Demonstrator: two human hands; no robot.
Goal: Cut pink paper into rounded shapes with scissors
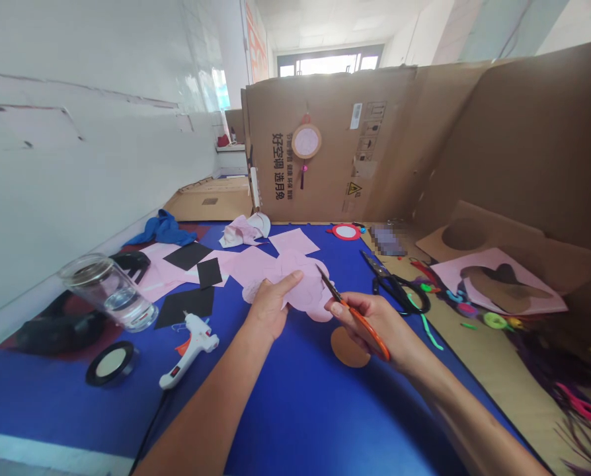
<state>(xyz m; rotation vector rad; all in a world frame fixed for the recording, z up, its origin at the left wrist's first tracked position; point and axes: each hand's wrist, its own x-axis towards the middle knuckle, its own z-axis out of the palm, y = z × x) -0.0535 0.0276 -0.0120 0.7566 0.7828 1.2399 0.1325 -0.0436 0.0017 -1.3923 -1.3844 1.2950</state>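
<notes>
Blue covers the bench (pixel 280 423), and two bare forearms reach in over it from the near edge, converging toward the middle. A tan disc (pixel 345 349) lies below the right hand (pixel 377 320), which is curled around the handles of the orange scissors (pixel 359 320), their blades slanting up and leftward. The left hand (pixel 270 307) comes in from the other side, its thumb stretched flat on top of the pink paper (pixel 303 291), gripping it with the fingers underneath. This paper is held up over the middle of the bench, pale and thin, with rounded, lobed edges; the blades lie across its right part. Just beyond are flat pink sheets (pixel 293 242), and farther back a printed cardboard panel (pixel 335 178) bears a round hanging ornament (pixel 306 141).
</notes>
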